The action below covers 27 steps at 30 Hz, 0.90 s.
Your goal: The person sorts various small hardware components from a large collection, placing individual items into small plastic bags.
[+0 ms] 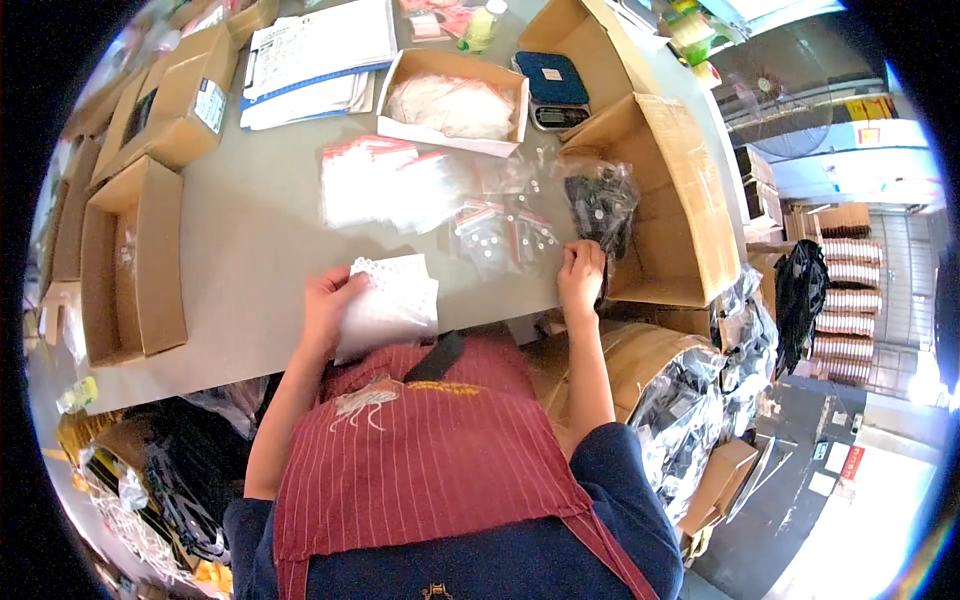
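My left hand (332, 303) grips a small stack of white sheets (396, 305), thumb on top, at the table's near edge. The sheets' upper edge looks scalloped or patterned. My right hand (582, 272) is closed at the near end of a black bundle in clear plastic (602, 205). A thin black strip shows beside its fingers, but what they pinch is hidden. Between and beyond the hands lie small clear zip bags (500, 235) with tiny pale pieces in or on them. A pile of white zip bags with red edges (385, 185) lies to their left.
An open brown carton (665, 200) stands just right of my right hand. Farther back are a white box of bags (455, 100), a blue-topped scale (552, 85) and papers on a clipboard (320, 50). An open cardboard box (135, 265) sits at the left.
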Each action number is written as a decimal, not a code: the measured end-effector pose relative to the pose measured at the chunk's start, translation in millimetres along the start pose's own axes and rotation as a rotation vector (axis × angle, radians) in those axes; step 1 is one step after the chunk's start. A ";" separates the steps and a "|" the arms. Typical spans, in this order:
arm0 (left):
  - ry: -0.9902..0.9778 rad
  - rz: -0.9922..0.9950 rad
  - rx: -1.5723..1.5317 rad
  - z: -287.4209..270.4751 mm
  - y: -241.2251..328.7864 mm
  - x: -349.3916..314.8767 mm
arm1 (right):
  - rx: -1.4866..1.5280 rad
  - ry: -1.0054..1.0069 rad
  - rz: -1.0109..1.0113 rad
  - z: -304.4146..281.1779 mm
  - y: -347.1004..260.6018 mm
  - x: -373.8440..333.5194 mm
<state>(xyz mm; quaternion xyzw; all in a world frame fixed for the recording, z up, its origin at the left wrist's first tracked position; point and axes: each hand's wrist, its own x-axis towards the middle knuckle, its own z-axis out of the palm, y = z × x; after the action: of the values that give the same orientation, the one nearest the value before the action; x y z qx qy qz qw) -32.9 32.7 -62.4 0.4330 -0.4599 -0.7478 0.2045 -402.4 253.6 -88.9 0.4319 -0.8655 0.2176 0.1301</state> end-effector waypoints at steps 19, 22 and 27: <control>-0.077 0.013 -0.058 -8.7 -16.0 3.5 | 1.054 0.096 0.616 5.7 -6.4 0.5; -0.035 0.028 -0.080 -14.1 -23.3 4.3 | 1.383 -0.105 0.650 -22.0 -45.1 6.2; -0.079 0.041 -0.061 -17.8 -23.2 7.4 | 1.057 -0.823 0.478 -33.8 -86.1 -1.5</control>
<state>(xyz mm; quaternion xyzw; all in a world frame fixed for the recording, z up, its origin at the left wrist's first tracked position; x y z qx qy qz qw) -19.9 29.9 -89.4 0.3872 -0.4534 -0.7736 0.2148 -331.0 225.4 -37.4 0.2826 -0.6940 0.4502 -0.4857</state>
